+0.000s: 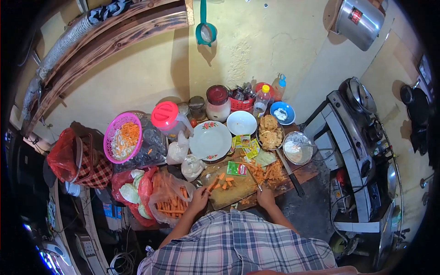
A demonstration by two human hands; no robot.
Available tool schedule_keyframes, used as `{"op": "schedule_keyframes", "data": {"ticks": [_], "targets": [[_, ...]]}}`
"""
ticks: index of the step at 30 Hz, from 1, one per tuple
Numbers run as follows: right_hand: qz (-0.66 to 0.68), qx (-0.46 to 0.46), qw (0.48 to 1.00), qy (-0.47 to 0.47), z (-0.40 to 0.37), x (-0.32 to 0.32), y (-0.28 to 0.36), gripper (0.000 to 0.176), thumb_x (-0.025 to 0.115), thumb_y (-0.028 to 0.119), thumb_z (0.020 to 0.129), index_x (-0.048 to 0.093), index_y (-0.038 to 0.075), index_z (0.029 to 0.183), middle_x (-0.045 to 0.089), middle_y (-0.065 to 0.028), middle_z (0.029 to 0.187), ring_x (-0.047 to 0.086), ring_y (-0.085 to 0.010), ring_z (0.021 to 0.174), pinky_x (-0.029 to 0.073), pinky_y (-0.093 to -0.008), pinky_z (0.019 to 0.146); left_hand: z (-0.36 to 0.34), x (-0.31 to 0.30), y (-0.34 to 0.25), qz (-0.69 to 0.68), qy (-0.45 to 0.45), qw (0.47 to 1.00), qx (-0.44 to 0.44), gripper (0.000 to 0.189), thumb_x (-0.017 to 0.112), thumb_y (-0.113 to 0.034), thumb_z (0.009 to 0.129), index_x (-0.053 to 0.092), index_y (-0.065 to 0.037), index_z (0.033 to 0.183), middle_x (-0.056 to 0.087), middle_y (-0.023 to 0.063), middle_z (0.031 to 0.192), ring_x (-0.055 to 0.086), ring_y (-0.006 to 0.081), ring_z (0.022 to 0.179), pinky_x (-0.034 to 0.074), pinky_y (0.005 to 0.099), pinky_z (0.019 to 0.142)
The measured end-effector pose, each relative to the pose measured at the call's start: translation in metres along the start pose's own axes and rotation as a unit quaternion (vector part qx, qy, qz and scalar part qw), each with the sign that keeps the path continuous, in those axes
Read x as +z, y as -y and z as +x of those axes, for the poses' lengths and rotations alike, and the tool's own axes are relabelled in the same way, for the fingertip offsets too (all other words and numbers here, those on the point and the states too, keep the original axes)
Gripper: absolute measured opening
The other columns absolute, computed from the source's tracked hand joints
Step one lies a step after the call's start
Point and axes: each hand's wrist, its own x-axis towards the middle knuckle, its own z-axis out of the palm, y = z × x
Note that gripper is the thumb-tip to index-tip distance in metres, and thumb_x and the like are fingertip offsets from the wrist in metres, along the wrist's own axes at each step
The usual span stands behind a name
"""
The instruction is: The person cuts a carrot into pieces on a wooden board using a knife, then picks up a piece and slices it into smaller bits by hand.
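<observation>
My left hand [200,200] is closed round the end of a peeled carrot [212,184] at the left edge of the wooden cutting board [223,198]. Cut carrot pieces [224,184] lie just beyond it. At the board's right side, my right hand [265,197] grips a knife [255,179], its thin blade pointing away from me. A green seasoning packet [236,168] rests on the far part of the board. Orange carrot peelings [273,173] are heaped right of the blade. Close by my left hand sits a clear plastic bag of carrots [170,201].
Behind the board stand a floral plate [211,141], a white bowl [242,123] and a pan of fried food [270,133], its handle jutting toward me. A pink colander [123,138] and cabbage [130,193] are left. A stove [350,133] stands right.
</observation>
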Motion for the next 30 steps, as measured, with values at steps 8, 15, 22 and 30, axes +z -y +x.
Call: {"op": "schedule_keyframes", "data": {"ticks": [8, 15, 22, 30], "targets": [[0.025, 0.018, 0.999, -0.018, -0.006, 0.017, 0.029, 0.030, 0.050, 0.026, 0.088, 0.055, -0.004, 0.092, 0.060, -0.0289, 0.078, 0.059, -0.0454, 0.077, 0.046, -0.0519, 0.070, 0.047, 0.022, -0.049, 0.128, 0.037, 0.989, 0.070, 0.030, 0.060, -0.027, 0.084, 0.059, 0.001, 0.096, 0.060, 0.0179, 0.074, 0.059, 0.0334, 0.068, 0.047, 0.0370, 0.064], [-0.014, -0.011, 1.000, -0.002, 0.010, 0.015, 0.047, 0.030, 0.048, 0.027, 0.089, 0.056, -0.002, 0.093, 0.061, -0.0271, 0.078, 0.060, -0.0437, 0.077, 0.047, -0.0514, 0.070, 0.111, 0.056, -0.066, 0.265, 0.016, 0.963, 0.033, 0.050, 0.072, -0.034, 0.072, 0.056, 0.000, 0.104, 0.059, 0.0222, 0.103, 0.056, 0.0373, 0.097, 0.047, 0.0443, 0.080], [-0.014, 0.046, 0.998, -0.039, 0.016, 0.011, 0.039, 0.029, 0.048, 0.025, 0.089, 0.054, -0.003, 0.094, 0.061, -0.0269, 0.078, 0.060, -0.0441, 0.077, 0.047, -0.0513, 0.070, 0.137, 0.067, -0.054, 0.280, 0.048, 0.958, -0.028, 0.040, 0.073, -0.026, 0.070, 0.059, 0.000, 0.097, 0.061, 0.0218, 0.096, 0.059, 0.0378, 0.092, 0.048, 0.0447, 0.077], [0.039, 0.095, 0.992, -0.072, 0.016, 0.008, 0.033, 0.031, 0.050, 0.027, 0.090, 0.054, -0.003, 0.086, 0.060, -0.0253, 0.076, 0.058, -0.0452, 0.077, 0.046, -0.0491, 0.067, 0.126, 0.059, -0.045, 0.153, -0.036, 0.987, 0.028, 0.025, 0.068, -0.018, 0.069, 0.061, 0.000, 0.085, 0.062, 0.0188, 0.074, 0.062, 0.0354, 0.073, 0.048, 0.0420, 0.067]]}}
